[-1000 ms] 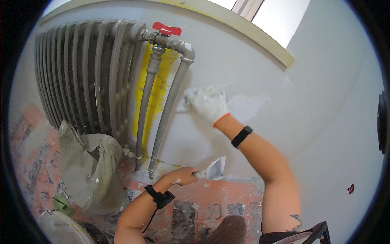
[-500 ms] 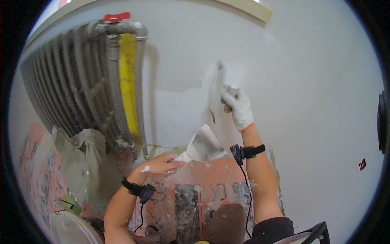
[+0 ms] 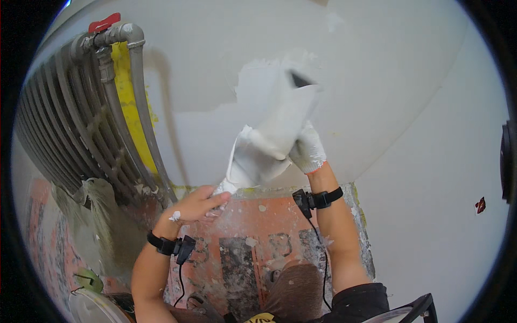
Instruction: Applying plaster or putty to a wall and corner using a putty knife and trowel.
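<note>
My bare left hand (image 3: 195, 206) grips the putty-smeared handle of a broad putty knife (image 3: 257, 162), its wide blade pointing up and to the right. In a white glove, my right hand (image 3: 311, 152) is closed on a plastering trowel (image 3: 293, 116), its grip mostly hidden behind the blade. The trowel's blade is coated with white putty and blurred by motion. Its lower edge meets or overlaps the putty knife's blade; I cannot tell whether they touch. Behind the tools, a fresh white putty patch (image 3: 256, 81) shows on the wall (image 3: 377, 97).
Grey radiator pipes (image 3: 59, 124) with a red valve handle (image 3: 104, 22) stand at the left, beside a yellow strip (image 3: 129, 102). A dusty plastic bag (image 3: 105, 226) lies below them. At the lower left is a white bucket (image 3: 94, 307). Putty flecks the reddish floor covering (image 3: 242, 215).
My right hand has brought the trowel down and turned its coated face toward me, over the putty knife. The putty knife has risen slightly. The view has shifted rightward.
</note>
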`<state>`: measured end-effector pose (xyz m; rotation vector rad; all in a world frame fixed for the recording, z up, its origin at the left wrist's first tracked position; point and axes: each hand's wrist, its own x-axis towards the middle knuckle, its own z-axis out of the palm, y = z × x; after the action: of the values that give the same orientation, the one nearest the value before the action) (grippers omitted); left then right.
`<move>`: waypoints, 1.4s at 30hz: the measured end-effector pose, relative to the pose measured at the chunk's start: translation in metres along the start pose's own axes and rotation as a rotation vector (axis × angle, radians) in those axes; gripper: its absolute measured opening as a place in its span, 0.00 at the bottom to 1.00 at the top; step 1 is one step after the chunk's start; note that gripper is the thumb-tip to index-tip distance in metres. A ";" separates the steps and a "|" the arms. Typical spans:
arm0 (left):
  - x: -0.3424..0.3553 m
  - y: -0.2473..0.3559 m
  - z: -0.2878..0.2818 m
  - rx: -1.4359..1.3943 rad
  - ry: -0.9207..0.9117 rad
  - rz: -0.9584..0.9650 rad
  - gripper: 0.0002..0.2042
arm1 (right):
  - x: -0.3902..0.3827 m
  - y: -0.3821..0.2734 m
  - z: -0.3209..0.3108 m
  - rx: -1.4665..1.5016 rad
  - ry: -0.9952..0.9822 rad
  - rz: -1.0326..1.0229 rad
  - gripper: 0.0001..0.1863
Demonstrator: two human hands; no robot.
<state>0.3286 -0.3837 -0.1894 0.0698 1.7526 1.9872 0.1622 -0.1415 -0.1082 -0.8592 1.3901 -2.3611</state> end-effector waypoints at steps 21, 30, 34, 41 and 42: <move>-0.057 0.061 0.023 -0.121 0.100 0.319 0.15 | 0.101 0.132 0.122 -1.320 -0.465 -0.536 0.16; -0.066 0.072 0.027 -0.130 0.089 0.281 0.14 | 0.151 0.062 0.192 -1.225 -0.148 -0.662 0.17; -0.064 0.069 0.026 -0.141 0.082 0.304 0.13 | 0.167 0.052 0.185 -1.163 0.214 -1.114 0.19; -0.047 0.068 0.032 -0.140 0.039 0.278 0.13 | 0.148 -0.013 0.116 -0.925 0.255 -0.335 0.31; -0.045 0.065 0.031 -0.109 0.098 0.291 0.13 | 0.146 -0.014 0.108 -0.829 0.245 -0.461 0.29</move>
<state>0.3586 -0.3761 -0.1098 0.2041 1.7737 2.3261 0.1142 -0.2836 -0.0048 -1.2125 2.5979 -2.2072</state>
